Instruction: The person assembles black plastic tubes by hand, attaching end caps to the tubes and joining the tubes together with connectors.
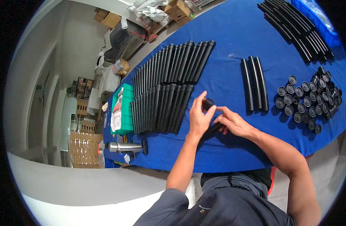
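Observation:
My left hand [200,116] is closed on a small round black cap [208,103], pinched between the thumb and fingers. Just to its right, my right hand [233,122] has its fingers curled round a black tube [213,130], which slants down and left beneath the hands. My two hands nearly touch, and the fingers partly hide both pieces. Beyond them lie three loose black tubes [255,84] side by side. On the right is a cluster of round black caps [301,98]. Two rows of capped black tubes [158,86] lie on the left.
A blue cloth [225,41] covers the table. More black tubes [297,28] lie at the far right beside a blue bin [323,26]. At the left stand a green crate [128,109] and, lying down, a steel flask [125,147]. Boxes [178,9] are stacked beyond the table.

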